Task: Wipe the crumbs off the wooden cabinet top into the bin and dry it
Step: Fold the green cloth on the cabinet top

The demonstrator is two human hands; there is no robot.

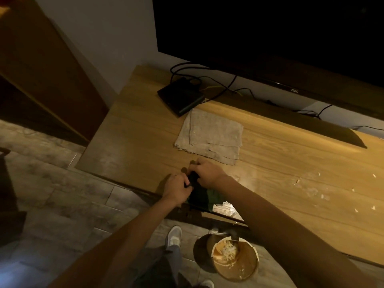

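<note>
Dark green cloth (204,197) bunched at the front edge of the wooden surface (135,142), gripped by both hands: left hand (176,189) and right hand (207,173), fingers closed on it. Crumbs (311,190) lie to the right. Bin (235,258) on floor below holds crumbs. Beige cloth (209,135) lies flat behind. Television (270,38) marked "TCL".

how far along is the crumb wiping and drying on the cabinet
Partly done. The bin on the floor already holds pale crumbs. In hand: the left hand and right hand both grip a dark green cloth at the cabinet top's front edge. Left: crumbs are scattered to the right, and the beige cloth lies flat, so drying looks not yet begun.
</note>
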